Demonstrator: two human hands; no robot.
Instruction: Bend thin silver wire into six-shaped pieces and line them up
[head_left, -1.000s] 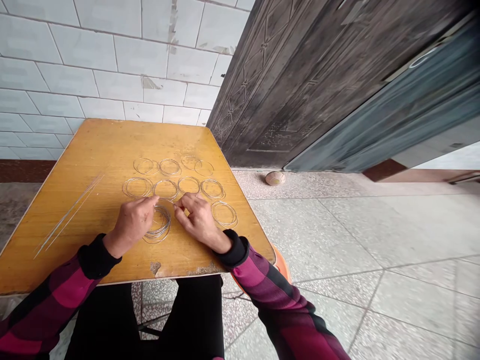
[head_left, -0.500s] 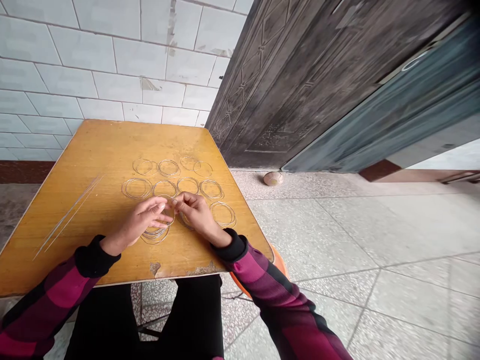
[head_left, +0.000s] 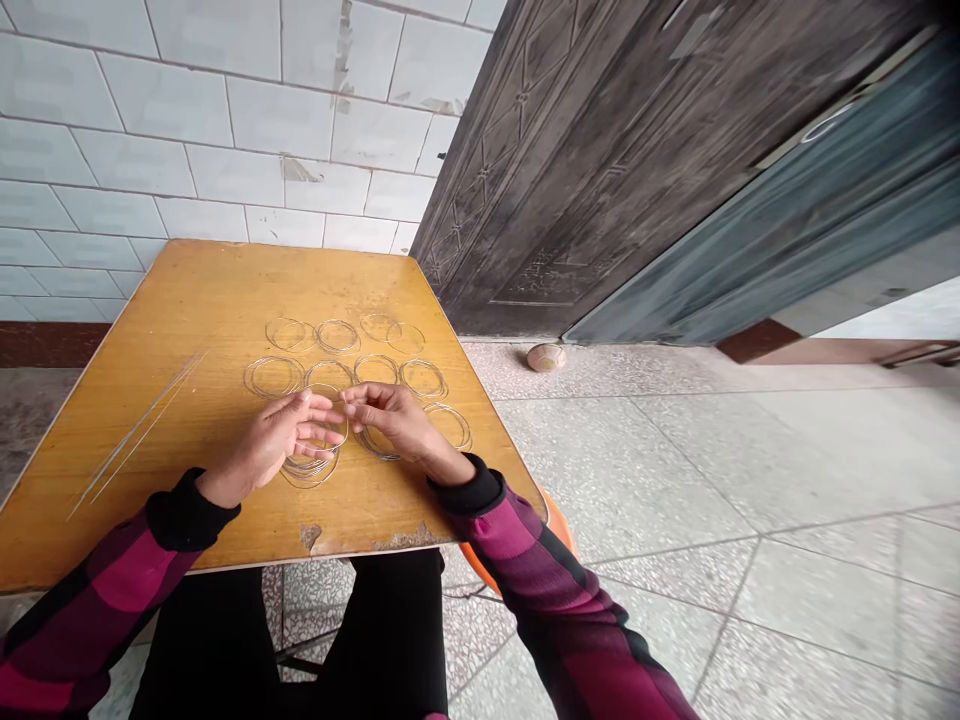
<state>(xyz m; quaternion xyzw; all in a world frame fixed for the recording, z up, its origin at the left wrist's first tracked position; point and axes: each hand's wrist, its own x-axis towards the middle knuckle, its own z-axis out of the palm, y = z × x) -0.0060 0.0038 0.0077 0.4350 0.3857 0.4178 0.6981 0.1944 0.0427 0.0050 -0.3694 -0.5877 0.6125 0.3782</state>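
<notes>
A few straight wires (head_left: 135, 430) lie slantwise near the left edge of the wooden surface (head_left: 187, 280), well apart from everything else.

Further in, the left hand (head_left: 281, 440) rests low over the near middle of the surface. Its fingers are spread and loosely open, and the tips reach toward the right hand. Under its fingers is a pile (head_left: 304, 470) of thin wire rings lying flat on the wood.

Between the two hands a single ring (head_left: 328, 387) stands tilted, above the pile. The left fingertips touch its near side. The right hand (head_left: 394, 420) has thumb and forefinger closed in a pinch on the ring's right side, with the other fingers curled.

Beyond the hands, two rows (head_left: 337, 336) of four rings each lie flat, most of them touching or overlapping their neighbours.

Just right of the right hand, a larger loop (head_left: 466, 432) lies flat near the surface's right edge, partly hidden by the wrist. Both sleeves are checked magenta and black with dark cuffs.

Past the edge, part of an orange stool (head_left: 561, 528) shows below the right sleeve. A small ball (head_left: 545, 357) lies on the tiled floor at the foot of a dark door (head_left: 600, 180).
</notes>
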